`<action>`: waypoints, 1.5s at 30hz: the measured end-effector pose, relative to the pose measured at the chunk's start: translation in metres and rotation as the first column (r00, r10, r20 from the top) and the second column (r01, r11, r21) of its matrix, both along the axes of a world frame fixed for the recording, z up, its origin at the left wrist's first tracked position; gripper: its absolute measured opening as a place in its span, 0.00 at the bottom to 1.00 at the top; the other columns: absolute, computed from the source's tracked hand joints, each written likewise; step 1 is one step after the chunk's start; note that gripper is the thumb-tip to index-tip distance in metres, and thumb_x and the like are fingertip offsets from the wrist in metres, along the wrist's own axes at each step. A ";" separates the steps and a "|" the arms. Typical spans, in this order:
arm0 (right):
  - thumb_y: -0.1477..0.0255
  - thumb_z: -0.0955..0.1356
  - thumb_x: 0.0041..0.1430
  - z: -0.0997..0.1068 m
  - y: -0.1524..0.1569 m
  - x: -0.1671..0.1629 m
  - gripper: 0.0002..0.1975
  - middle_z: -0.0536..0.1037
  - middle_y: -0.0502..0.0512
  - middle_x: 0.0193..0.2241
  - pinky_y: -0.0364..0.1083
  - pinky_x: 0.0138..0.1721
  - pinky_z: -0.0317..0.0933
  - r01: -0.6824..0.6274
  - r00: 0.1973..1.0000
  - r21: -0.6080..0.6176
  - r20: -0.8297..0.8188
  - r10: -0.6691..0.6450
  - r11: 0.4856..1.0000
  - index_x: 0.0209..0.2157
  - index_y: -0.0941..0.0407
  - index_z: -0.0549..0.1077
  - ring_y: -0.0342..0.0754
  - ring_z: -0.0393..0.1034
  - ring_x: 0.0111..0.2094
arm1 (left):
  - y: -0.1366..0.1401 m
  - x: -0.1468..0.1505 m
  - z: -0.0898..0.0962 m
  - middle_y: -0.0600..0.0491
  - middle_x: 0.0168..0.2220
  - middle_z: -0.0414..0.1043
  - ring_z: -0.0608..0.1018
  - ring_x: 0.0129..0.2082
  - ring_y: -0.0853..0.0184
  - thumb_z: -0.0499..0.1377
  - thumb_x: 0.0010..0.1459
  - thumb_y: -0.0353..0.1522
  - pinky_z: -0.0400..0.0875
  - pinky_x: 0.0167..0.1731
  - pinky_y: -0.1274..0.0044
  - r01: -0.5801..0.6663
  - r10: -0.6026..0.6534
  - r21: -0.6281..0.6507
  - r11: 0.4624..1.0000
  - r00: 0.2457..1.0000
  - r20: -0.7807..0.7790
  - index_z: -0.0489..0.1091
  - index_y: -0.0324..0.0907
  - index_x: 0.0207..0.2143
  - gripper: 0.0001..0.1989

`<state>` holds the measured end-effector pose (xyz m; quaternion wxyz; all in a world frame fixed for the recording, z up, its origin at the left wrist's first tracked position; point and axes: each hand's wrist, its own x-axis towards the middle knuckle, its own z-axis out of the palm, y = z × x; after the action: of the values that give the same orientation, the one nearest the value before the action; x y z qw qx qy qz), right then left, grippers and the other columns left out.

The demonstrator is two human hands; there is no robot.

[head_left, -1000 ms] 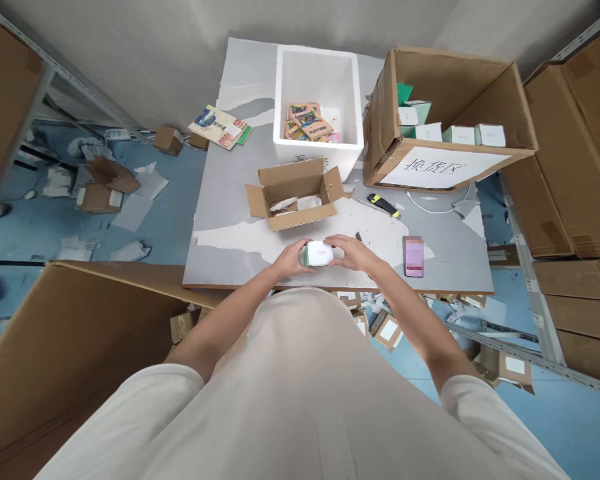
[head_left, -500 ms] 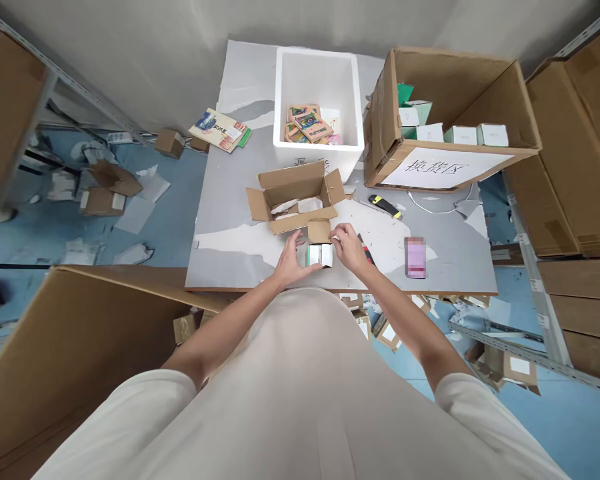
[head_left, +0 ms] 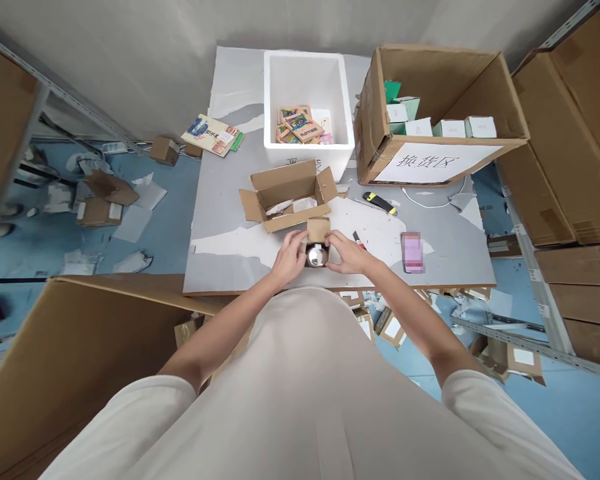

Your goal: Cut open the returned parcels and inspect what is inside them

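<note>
Close to the table's front edge stands a small box (head_left: pixel 319 231) with its top opened and a brown flap raised at the back. Inside it shows a shiny silver round object (head_left: pixel 317 256), its kind not clear. My left hand (head_left: pixel 289 257) grips the box's left side, fingers curled at the flap. On the opposite side, my right hand (head_left: pixel 349 253) holds the right edge between thumb and fingers. Just behind, an open brown carton (head_left: pixel 293 220) contains crumpled white paper. A red and black tool (head_left: pixel 360 241), partly hidden, lies beside my right hand.
A white foam bin (head_left: pixel 349 127) with booklets and a large carton (head_left: pixel 370 127) with several boxes stand at the back. A yellow-black cutter (head_left: pixel 380 203), a pixelated pink item (head_left: pixel 413 253) and flat packs (head_left: pixel 213 135) lie on the table (head_left: pixel 230 267). Shelving stands right.
The small box's white inner flaps have been opened, uncovering the silver round object. Both hands now grip the box's sides. The whole view has shifted slightly.
</note>
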<state>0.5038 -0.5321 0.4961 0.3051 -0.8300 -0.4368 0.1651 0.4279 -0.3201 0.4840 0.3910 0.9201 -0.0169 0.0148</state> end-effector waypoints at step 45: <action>0.43 0.59 0.57 0.136 -0.019 0.066 0.35 0.70 0.60 0.52 0.58 0.54 0.62 0.208 0.972 0.525 -0.017 -0.234 0.825 0.57 0.51 0.67 0.57 0.65 0.54 | -0.078 -0.031 0.043 0.42 0.55 0.68 0.76 0.49 0.57 0.68 0.45 0.44 0.74 0.46 0.65 -0.192 0.364 -0.781 0.595 0.930 0.049 0.60 0.42 0.56 0.38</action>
<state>0.5700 -0.5513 0.6320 0.5256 -0.7642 -0.3734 -0.0165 0.3966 -0.3978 0.5270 0.7310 0.6525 0.0954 0.1756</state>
